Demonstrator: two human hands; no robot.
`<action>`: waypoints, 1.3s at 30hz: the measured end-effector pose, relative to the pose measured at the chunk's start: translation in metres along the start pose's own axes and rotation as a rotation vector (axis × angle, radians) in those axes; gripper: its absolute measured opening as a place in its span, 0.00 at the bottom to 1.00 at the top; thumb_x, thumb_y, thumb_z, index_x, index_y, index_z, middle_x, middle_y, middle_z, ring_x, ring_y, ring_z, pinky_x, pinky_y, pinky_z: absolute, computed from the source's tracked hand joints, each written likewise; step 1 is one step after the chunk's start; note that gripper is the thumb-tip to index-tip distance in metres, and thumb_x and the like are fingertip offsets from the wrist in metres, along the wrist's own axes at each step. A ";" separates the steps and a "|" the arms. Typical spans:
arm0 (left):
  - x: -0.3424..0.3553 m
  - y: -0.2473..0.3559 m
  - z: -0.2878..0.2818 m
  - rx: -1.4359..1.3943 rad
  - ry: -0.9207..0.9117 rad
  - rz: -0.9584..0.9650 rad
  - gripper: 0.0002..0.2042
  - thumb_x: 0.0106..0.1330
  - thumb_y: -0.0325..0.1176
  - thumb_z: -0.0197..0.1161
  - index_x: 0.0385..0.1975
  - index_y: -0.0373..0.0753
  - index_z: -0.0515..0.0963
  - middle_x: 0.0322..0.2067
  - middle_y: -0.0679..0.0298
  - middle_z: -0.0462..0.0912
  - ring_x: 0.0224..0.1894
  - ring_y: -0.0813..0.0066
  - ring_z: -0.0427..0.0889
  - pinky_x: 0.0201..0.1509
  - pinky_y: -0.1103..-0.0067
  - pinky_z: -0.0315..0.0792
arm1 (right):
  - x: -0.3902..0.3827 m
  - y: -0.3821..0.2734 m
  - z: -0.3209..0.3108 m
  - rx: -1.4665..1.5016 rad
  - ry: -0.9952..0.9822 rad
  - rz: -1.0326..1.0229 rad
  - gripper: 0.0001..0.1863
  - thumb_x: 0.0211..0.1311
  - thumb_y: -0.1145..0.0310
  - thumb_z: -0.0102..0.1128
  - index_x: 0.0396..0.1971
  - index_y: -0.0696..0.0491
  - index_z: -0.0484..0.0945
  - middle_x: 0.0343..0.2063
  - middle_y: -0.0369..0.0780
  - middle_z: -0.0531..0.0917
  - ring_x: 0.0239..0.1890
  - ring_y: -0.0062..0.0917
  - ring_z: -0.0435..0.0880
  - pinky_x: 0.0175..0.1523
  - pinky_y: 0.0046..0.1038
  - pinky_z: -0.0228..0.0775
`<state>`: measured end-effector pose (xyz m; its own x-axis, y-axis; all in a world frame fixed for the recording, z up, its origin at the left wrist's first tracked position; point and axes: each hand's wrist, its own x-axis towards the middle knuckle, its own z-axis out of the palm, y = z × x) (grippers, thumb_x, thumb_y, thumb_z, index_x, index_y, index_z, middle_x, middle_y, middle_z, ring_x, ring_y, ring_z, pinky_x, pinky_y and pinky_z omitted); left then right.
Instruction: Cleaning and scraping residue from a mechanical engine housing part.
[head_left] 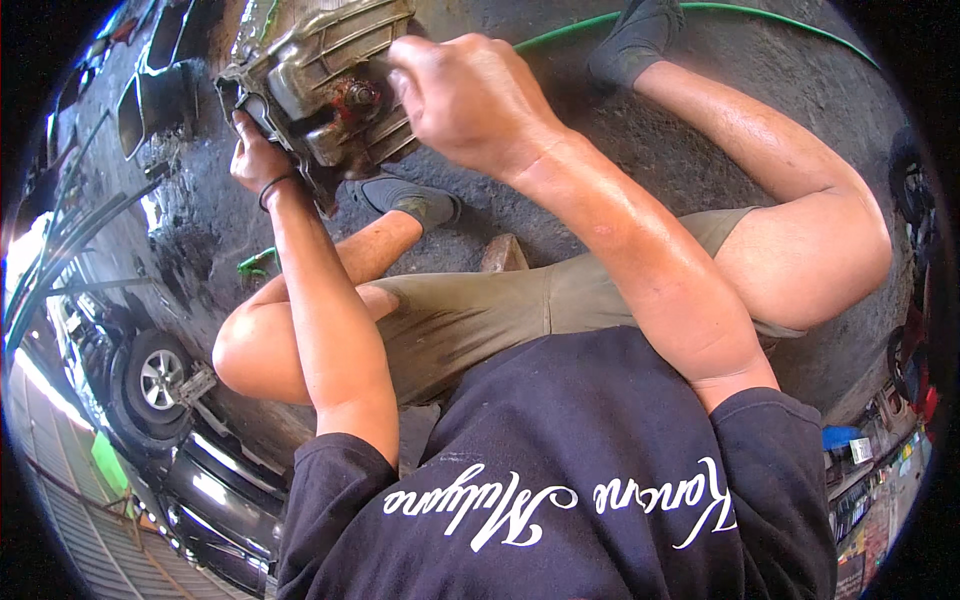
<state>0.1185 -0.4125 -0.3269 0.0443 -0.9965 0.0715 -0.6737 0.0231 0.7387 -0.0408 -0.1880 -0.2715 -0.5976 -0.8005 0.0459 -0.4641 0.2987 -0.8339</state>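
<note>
A ribbed, oily metal housing, like a gearbox casing, sits tilted at the top left of the head view. On its face is a dark round fitting with reddish marks. My left hand grips the casing's lower left edge, a finger up over the rim. Close by the casing's right side, my right hand is closed, its fingers curled toward the ribs. Whatever those fingers hold, if anything, is hidden behind the hand and slightly blurred.
Dark, stained floor surrounds my bent legs. A green hose curves across the far side. Black open-framed metal parts lie at far left. A small block rests between my legs. At left is a vehicle wheel.
</note>
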 end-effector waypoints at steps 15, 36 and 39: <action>-0.008 -0.001 -0.005 -0.128 -0.020 0.036 0.28 0.66 0.54 0.62 0.23 0.28 0.82 0.19 0.63 0.81 0.21 0.76 0.71 0.28 0.71 0.65 | -0.011 0.002 0.012 0.189 0.022 -0.002 0.08 0.60 0.68 0.57 0.27 0.58 0.77 0.22 0.53 0.78 0.30 0.51 0.80 0.34 0.46 0.71; -0.026 0.016 -0.004 0.065 0.079 -0.067 0.29 0.67 0.54 0.60 0.27 0.26 0.82 0.21 0.56 0.83 0.22 0.69 0.72 0.33 0.68 0.69 | -0.031 -0.033 0.012 0.261 -0.200 0.321 0.10 0.59 0.66 0.58 0.27 0.58 0.81 0.23 0.52 0.81 0.25 0.44 0.81 0.35 0.39 0.72; -0.020 0.017 -0.006 0.052 0.091 -0.022 0.29 0.67 0.54 0.60 0.27 0.26 0.82 0.21 0.56 0.83 0.22 0.69 0.72 0.33 0.67 0.69 | -0.011 -0.012 -0.002 0.212 -0.020 0.284 0.12 0.62 0.66 0.56 0.29 0.60 0.81 0.21 0.52 0.81 0.23 0.42 0.81 0.32 0.38 0.71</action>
<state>0.1111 -0.3917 -0.3120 0.1252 -0.9851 0.1180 -0.7088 -0.0056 0.7054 -0.0304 -0.1819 -0.2609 -0.6699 -0.7111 -0.2134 -0.1337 0.3982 -0.9075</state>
